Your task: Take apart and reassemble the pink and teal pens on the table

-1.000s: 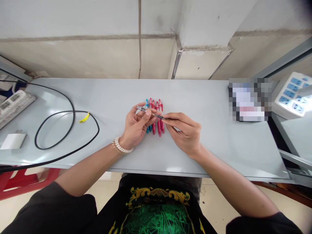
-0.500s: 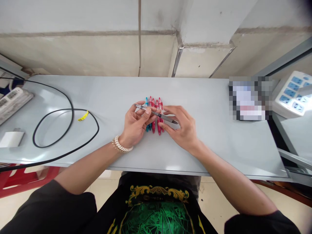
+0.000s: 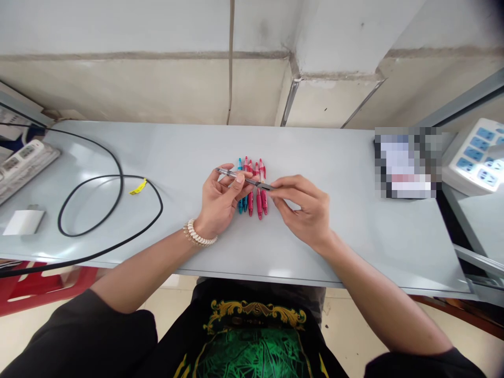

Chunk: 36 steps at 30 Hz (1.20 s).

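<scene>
My left hand (image 3: 221,202) holds a slim grey and clear pen (image 3: 248,180) between thumb and fingers, above the table and tilted slightly down to the right. My right hand (image 3: 302,207) is closed at the pen's right end, its fingertips pinching the dark grey part there. The fingers cover that end, so its tip is hidden. Under the pen, several red pens (image 3: 259,202) lie side by side on the table, with blue-green pens (image 3: 240,203) at their left. My left hand partly covers these.
A black cable (image 3: 160,202) with a yellow tag (image 3: 138,186) loops at left, beside a white adapter (image 3: 24,222) and a power strip (image 3: 25,168). To the right are a blurred-out object (image 3: 405,165) and a white multi-socket block (image 3: 472,157). A wall (image 3: 157,89) stands behind the table (image 3: 315,149).
My right hand has shifted to the right and its fingers have closed on the pen's end, covering more of it. My left hand keeps the same hold. The view has shifted slightly.
</scene>
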Motion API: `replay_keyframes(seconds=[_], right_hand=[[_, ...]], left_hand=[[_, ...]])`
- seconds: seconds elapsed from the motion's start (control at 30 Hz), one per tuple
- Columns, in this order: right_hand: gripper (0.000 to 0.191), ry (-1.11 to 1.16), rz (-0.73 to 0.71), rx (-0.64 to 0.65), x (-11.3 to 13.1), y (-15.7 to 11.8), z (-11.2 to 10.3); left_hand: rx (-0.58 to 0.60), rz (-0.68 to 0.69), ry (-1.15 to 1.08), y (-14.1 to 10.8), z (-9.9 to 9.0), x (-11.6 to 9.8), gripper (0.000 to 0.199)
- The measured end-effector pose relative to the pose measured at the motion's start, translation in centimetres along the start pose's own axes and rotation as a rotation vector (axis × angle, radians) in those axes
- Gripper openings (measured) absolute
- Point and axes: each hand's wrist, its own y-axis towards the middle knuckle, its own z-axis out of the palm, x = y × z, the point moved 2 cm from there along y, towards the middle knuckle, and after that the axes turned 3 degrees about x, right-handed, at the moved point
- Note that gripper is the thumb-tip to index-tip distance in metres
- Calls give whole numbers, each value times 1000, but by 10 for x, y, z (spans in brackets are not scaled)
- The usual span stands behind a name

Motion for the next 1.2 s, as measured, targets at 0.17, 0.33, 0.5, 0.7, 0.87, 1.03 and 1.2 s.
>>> replay_keyframes(seconds=[0.17,0.33,0.5,0.7,0.87,1.03,1.2], right_hand=[[21,20,78,17,-1,0,-1],[24,3,63,4,0,-2,-1],[13,5,159,36,-2,-2,-1],[19,39,60,120,-1,-4,2],[20,157,226,160,-3,-8,7],[26,446,551,263,-7,-10,11],[19,191,282,202,-4,-16,16]], left_hand=[[2,-2,-10,0,1,-1,57],[1,-5,11,-1,1,-1,57],[4,-4,15,0,-1,0,56],[23,2,18,0,0,1,53],[67,0,65,-1,-1,1,44],[155,-15,70,-1,-1,-2,37],[168,-163,-96,-4,9,-17,42]])
